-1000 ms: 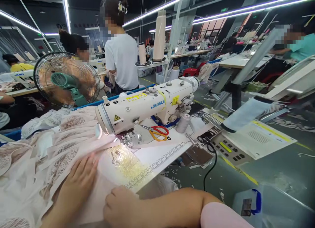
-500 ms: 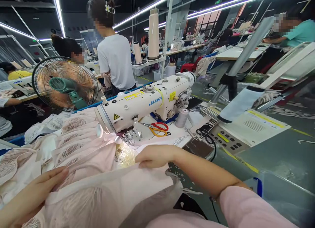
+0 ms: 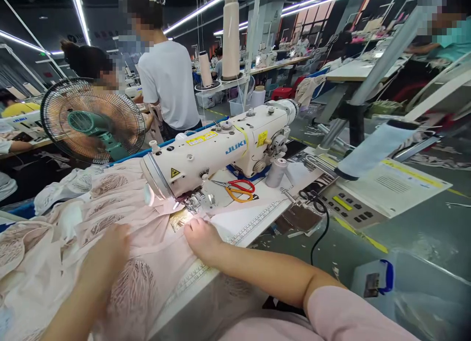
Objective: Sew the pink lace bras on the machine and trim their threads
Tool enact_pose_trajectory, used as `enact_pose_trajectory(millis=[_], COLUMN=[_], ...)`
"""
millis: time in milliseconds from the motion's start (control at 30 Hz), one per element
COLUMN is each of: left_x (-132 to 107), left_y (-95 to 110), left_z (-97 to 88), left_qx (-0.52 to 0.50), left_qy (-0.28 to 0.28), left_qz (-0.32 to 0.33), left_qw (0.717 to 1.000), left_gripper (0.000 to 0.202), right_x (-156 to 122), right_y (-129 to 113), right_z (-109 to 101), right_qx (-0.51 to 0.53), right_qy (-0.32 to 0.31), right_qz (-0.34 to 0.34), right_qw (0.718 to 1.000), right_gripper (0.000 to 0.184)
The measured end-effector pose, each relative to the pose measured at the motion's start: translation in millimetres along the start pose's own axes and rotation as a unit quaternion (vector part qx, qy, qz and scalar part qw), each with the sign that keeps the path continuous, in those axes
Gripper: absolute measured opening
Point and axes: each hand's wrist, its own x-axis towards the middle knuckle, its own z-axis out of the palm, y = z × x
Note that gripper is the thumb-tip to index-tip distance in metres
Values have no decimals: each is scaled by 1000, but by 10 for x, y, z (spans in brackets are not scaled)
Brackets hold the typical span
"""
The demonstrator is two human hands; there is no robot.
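Pale pink fabric with lace patches [image 3: 134, 287] spreads over the sewing table and drapes past its front edge. My right hand [image 3: 201, 239] has its fingers closed on the edge of this fabric, just in front of the needle area of a white sewing machine [image 3: 217, 157]. The machine's lamp lights the cloth there. My left hand [image 3: 106, 257] is over the fabric at the left, smeared by motion, so its fingers are unclear. Behind my right hand, scissors with red and orange handles [image 3: 241, 190] lie on the machine bed, beside a grey thread spool [image 3: 276, 172].
Left of the machine runs a green fan [image 3: 91, 121]. More lace-patterned pieces [image 3: 110, 184] lie in a row at the left. A control box [image 3: 382, 189] stands at the right, above a clear plastic bin [image 3: 412, 292]. Other people work behind the machine.
My right hand has moved left and down toward the table with the fabric edge, which was raised before. My left hand has moved right and up. More of the table's ruler now shows.
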Motion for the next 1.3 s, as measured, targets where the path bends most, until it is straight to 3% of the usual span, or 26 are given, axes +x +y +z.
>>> enact_pose_trajectory(millis=[133, 233, 400, 467, 533, 633, 733, 800, 1000, 1300], left_x=[338, 578, 887, 935, 897, 695, 460, 364, 383, 450], left_y=[666, 861, 815, 789, 780, 771, 736, 699, 643, 664], left_z=[314, 482, 528, 496, 455, 435, 524, 630, 869, 853], left_qx=[-33, -34, -35, -37, -41, -58, -85, -95, -96, -83], left_qy=[-26, -31, -44, -42, -25, -16, -28, -24, 23, 55], left_qz=[70, 42, -71, -88, -65, 52, 186, 228, 228, 224], left_qw=[997, 998, 996, 995, 997, 997, 978, 969, 969, 970], left_gripper=[47, 30, 30, 30, 29, 29, 30, 35, 43, 42], right_x=[-144, -160, 14, 94, 159, 227, 241, 197, -105, -201], right_y=[-97, -50, 151, 214, 263, 310, 317, 315, 425, 508], right_z=[152, 245, 189, 111, 47, 11, 25, 36, 38, 94], right_qx=[9, 32, 51, 56, 63, 78, 78, 74, 101, 115], right_qy=[39, 77, -8, -46, -62, -52, -45, -56, -26, 21], right_qz=[-83, -177, -229, -240, -259, -296, -306, -287, -224, -198], right_qw=[996, 981, 972, 968, 962, 951, 948, 953, 969, 973], right_gripper=[23, 34, 56, 59, 60, 60, 57, 52, 49, 42])
